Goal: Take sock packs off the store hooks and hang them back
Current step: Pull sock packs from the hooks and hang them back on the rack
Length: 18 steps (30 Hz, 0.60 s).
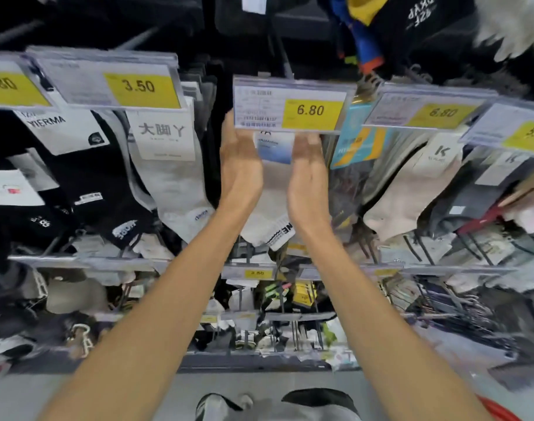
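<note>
A white sock pack [272, 208] with a blue and white card top hangs on the hook under the middle price tag [290, 107] marked 6.80. My left hand [240, 165] is raised on the pack's left side, my right hand [309, 177] on its right side. Both hands reach up beside the card, their fingertips hidden behind the price tag. Whether the fingers pinch the pack's top cannot be seen.
Other sock packs hang on neighbouring hooks: grey and black ones [168, 177] at the left under a 3.50 tag [120, 83], beige ones [411, 192] at the right. Lower rows of hooks with more packs [275, 299] fill the rack below. The floor [108, 396] lies beneath.
</note>
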Motion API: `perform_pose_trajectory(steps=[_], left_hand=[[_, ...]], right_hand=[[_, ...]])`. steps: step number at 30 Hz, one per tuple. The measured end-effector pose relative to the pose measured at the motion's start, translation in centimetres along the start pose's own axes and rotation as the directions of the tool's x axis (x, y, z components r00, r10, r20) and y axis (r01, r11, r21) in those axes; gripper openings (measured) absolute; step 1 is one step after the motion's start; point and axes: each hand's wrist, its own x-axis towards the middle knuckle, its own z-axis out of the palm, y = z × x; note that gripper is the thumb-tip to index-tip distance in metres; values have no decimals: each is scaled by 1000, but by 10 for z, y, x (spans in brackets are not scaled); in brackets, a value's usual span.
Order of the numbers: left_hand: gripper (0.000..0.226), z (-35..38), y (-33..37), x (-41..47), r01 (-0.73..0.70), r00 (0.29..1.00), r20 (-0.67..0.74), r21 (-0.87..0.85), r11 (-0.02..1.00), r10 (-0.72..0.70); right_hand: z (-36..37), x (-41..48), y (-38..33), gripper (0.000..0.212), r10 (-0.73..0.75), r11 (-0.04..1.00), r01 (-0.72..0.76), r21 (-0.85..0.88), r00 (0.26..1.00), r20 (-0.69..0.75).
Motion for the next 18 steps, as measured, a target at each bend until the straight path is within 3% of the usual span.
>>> perform_pose_trajectory(steps=[3, 5, 6, 9, 12, 15, 18], left_hand=[[36, -27, -28, -56, -269, 960, -69, 23, 963, 270], [33, -42, -55, -103, -373, 928, 11, 32, 927, 373], [35, -49, -71, -126, -362, 928, 97, 22, 932, 359], [45, -59, -118, -173, -131, 945, 314, 101, 986, 93], [33, -45, -155, -185, 137, 872, 417, 293, 946, -255], [31, -17, -180, -184, 330, 752, 406, 450, 830, -519], [44, 9, -197, -179, 438, 727, 338, 442, 783, -598]], right_hand=[[-30, -71, 24, 41, -153, 987, 156, -34, 985, 78], [-58, -121, 51, 35, -114, 990, 124, -70, 984, 135], [-72, -141, 66, 33, -43, 993, 59, -103, 987, 152], [-104, -175, 109, 27, 275, 947, -224, -230, 936, 218], [-122, -179, 148, 26, 479, 868, -427, -253, 854, 202], [-127, -165, 184, 25, 550, 824, -512, -242, 825, 128], [-123, -149, 214, 30, 606, 787, -588, -187, 794, 50]])
